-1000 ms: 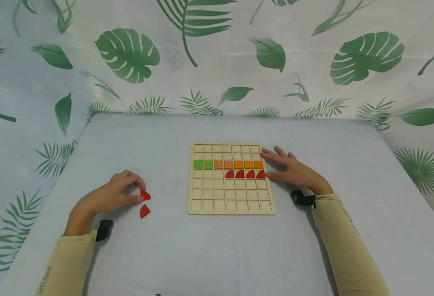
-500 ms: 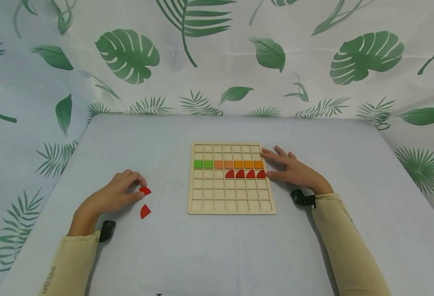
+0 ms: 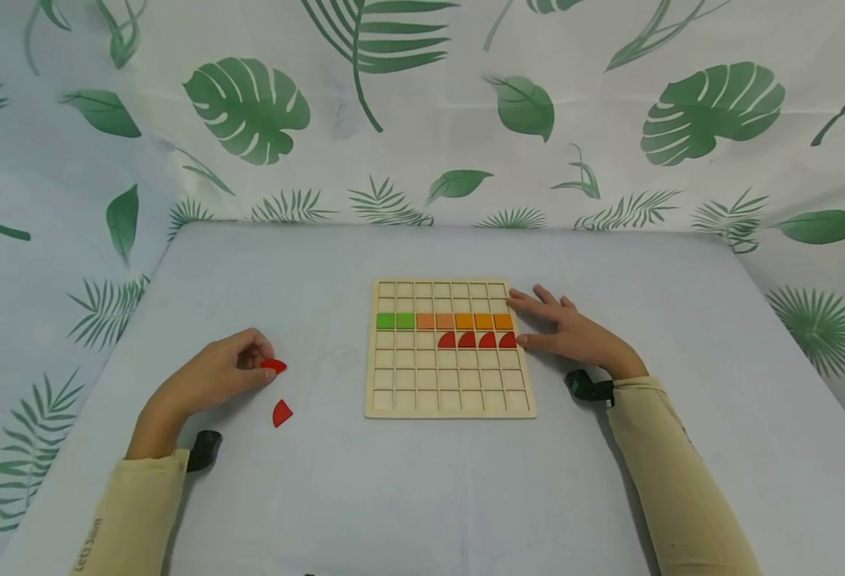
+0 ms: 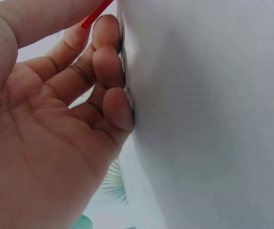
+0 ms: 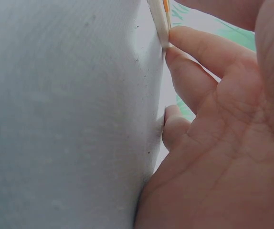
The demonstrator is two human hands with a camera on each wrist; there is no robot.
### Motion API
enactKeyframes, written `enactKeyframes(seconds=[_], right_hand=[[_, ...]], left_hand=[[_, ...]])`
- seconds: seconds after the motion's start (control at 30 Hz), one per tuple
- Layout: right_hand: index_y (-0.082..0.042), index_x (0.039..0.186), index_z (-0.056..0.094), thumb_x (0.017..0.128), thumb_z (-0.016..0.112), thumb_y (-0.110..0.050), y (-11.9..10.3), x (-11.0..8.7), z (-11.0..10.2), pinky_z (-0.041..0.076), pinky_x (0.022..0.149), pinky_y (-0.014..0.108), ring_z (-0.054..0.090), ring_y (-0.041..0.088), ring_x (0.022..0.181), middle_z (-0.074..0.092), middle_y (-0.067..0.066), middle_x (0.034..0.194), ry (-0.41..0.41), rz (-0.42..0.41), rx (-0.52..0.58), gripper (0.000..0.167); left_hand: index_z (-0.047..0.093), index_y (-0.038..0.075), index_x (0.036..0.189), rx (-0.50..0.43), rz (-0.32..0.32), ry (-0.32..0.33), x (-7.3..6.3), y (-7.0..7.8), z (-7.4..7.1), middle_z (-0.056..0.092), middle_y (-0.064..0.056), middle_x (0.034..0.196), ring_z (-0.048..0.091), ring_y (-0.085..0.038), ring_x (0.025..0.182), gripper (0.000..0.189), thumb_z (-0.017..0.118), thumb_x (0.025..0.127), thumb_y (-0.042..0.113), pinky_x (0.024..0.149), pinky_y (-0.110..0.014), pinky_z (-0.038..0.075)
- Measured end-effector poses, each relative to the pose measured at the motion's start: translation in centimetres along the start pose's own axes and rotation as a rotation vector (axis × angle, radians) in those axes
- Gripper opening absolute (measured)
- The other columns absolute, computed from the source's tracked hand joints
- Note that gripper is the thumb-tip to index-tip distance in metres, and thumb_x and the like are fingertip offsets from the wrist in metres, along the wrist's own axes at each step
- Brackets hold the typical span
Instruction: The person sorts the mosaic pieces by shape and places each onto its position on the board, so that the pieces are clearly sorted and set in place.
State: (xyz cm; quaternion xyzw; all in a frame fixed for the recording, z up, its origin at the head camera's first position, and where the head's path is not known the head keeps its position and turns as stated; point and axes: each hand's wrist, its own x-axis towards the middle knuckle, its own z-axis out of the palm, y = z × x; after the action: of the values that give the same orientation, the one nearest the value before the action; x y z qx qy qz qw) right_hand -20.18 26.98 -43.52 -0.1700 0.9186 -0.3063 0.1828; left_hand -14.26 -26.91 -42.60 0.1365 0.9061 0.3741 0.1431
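My left hand (image 3: pixel 221 368) pinches a red quarter-circle piece (image 3: pixel 274 365) between thumb and fingers, low over the left part of the table. In the left wrist view the red piece (image 4: pixel 97 13) shows as a thin edge beside the thumb; the other fingertips touch the cloth. A second red quarter-circle piece (image 3: pixel 282 413) lies just nearer to me. My right hand (image 3: pixel 572 332) rests on the table with its fingers spread, touching the right edge of a wooden grid board (image 3: pixel 451 414). In the right wrist view fingertips meet the board's edge (image 5: pixel 161 24).
One row of the board holds green squares (image 3: pixel 396 321), light orange squares (image 3: pixel 435 322) and orange squares (image 3: pixel 483 322). Several red quarter circles (image 3: pixel 467 341) fill the right cells of the row below. A pale cloth (image 3: pixel 422 496) covers the table; a leaf-print sheet (image 3: pixel 422 112) hangs behind.
The left hand has drawn its red piece slightly away from the second one, and the piece now looks thinner and tilted. The right hand and the board have stayed put.
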Motion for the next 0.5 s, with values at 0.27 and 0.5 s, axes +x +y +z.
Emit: enactKeyframes(seconds=[0.27,0.5], right_hand=[[-0.013,0.168,0.037,0.101,0.075,-0.034,-0.05,-0.07,-0.01,-0.012,0.124,0.061,-0.008,0.036,0.163,0.020,0.008,0.177,-0.001,-0.006,-0.003,0.079],[-0.013,0.168,0.037,0.101,0.075,-0.034,-0.09,-0.06,0.00,-0.012,0.124,0.061,-0.008,0.036,0.163,0.019,0.008,0.178,-0.004,-0.006,0.000,0.080]], left_hand=[[0.063,0.008,0.108,-0.019,0.016,0.031,-0.07,-0.04,-0.17,0.060,-0.004,0.097,0.054,-0.024,0.096,0.013,0.073,0.101,0.010,0.080,-0.033,0.047],[0.067,0.008,0.109,-0.025,0.016,0.070,-0.21,0.15,-0.29,0.065,-0.004,0.101,0.057,-0.024,0.099,0.008,0.071,0.105,0.013,0.084,-0.030,0.049]])
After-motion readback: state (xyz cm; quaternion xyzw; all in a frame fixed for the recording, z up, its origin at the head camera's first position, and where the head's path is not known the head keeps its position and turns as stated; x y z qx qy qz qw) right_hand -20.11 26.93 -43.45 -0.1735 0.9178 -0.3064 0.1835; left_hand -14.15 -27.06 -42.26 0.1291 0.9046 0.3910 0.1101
